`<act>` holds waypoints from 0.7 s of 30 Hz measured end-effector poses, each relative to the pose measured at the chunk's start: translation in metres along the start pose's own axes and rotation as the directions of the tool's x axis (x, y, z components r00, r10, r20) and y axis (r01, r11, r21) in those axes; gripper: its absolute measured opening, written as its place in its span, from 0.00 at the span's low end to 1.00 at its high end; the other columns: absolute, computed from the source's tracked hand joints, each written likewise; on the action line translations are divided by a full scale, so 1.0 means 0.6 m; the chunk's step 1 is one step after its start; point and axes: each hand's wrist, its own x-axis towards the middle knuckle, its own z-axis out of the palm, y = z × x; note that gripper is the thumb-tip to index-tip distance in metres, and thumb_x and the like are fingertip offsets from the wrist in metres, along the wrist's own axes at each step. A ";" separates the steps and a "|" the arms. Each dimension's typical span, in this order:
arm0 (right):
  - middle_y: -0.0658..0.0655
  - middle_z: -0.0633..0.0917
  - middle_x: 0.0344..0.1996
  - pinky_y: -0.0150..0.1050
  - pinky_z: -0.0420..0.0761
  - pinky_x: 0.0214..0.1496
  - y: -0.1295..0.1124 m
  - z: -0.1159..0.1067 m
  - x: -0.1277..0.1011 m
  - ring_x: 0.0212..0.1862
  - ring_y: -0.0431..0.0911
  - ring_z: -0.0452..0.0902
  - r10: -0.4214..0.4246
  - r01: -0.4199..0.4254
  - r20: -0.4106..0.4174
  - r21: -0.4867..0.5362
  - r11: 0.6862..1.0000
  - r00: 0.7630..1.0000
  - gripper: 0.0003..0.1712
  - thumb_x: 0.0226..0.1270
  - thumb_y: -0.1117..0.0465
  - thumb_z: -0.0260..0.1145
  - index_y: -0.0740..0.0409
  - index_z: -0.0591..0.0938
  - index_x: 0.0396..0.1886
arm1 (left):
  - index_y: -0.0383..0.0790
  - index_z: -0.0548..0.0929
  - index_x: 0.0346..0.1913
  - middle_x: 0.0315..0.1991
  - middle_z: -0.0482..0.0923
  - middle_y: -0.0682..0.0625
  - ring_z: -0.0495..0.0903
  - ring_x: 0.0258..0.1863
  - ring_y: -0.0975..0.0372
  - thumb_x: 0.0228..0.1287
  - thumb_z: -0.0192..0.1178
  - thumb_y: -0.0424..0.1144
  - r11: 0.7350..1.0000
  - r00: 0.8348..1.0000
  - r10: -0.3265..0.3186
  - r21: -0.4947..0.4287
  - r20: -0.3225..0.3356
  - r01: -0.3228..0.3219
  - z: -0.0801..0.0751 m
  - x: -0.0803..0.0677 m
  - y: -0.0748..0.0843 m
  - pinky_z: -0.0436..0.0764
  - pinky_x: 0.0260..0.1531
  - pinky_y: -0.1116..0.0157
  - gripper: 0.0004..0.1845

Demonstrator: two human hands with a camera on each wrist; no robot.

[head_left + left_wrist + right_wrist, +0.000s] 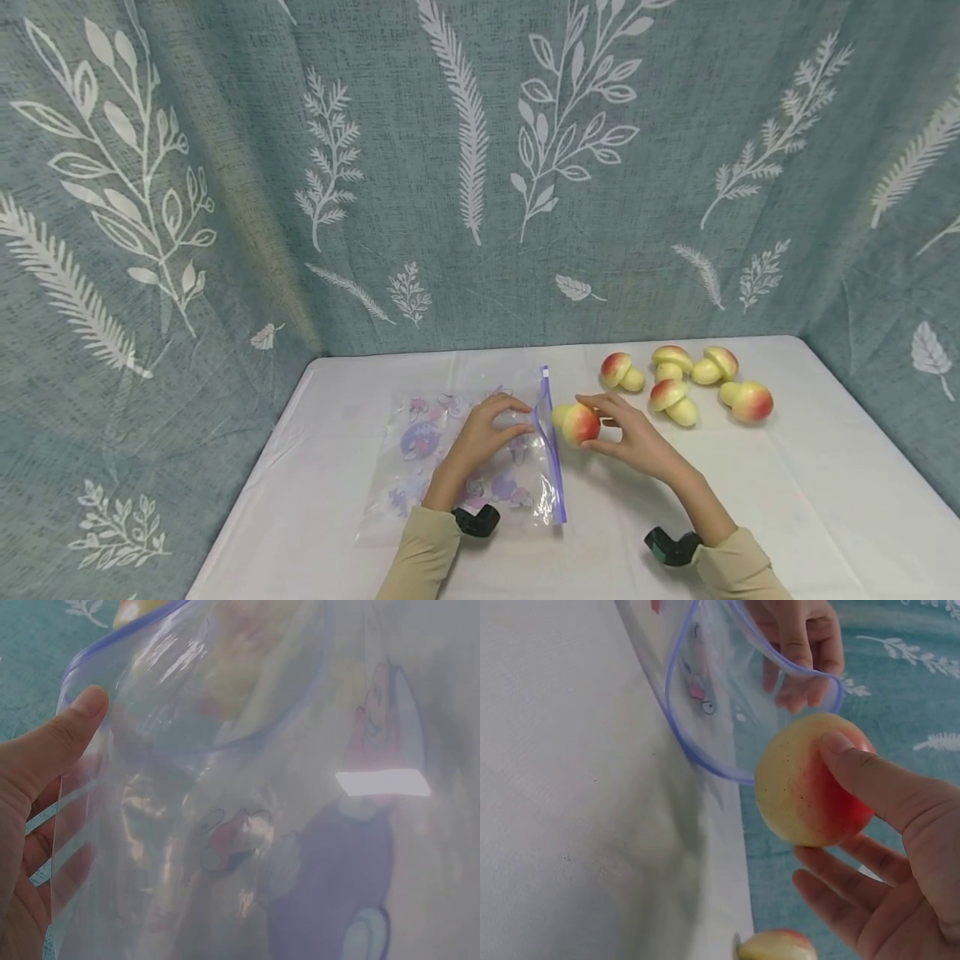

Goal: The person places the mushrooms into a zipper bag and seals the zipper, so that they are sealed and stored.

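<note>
I'm mid-loading: my left hand [480, 437] pinches the zip bag [465, 458] mouth open, my right hand [637, 442] grips a toy mushroom [577, 422] just beside it; next it needs sliding inside.

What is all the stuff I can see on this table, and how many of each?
Toy mushrooms on the table: five, yellow stems with red-and-yellow caps, far right part of the table.
Held mushroom: one, same colours, at the bag's opening.
Zip bag: one, clear with purple cartoon prints and a purple zip edge, lying mid-table.
Tablecloth: one, white, covering the table.
Curtain: teal with white leaf prints, behind and at both sides.
Wrist cameras: two, black, one on each wrist.
Left hand: holds the bag's mouth open.
Right hand: grips the held mushroom.
</note>
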 end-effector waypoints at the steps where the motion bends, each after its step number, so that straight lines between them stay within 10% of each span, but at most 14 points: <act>1: 0.58 0.75 0.55 0.49 0.80 0.51 0.000 0.000 0.000 0.52 0.54 0.76 0.002 -0.002 0.001 -0.004 1.000 1.000 0.36 0.53 0.58 0.72 0.58 0.71 0.62 | 0.47 0.83 0.42 0.42 0.81 0.57 0.77 0.48 0.63 0.52 0.67 0.46 1.000 1.000 0.003 0.000 0.001 -0.003 0.000 0.000 0.000 0.72 0.59 0.59 0.15; 21: 0.56 0.78 0.51 0.48 0.82 0.43 0.008 0.023 0.011 0.46 0.46 0.76 -0.057 0.057 0.001 -0.043 0.997 0.998 0.35 0.52 0.57 0.72 0.58 0.72 0.60 | 0.47 0.83 0.42 0.41 0.82 0.57 0.77 0.49 0.62 0.53 0.66 0.46 1.000 1.000 0.022 0.012 -0.001 -0.022 -0.002 -0.001 0.002 0.70 0.62 0.57 0.14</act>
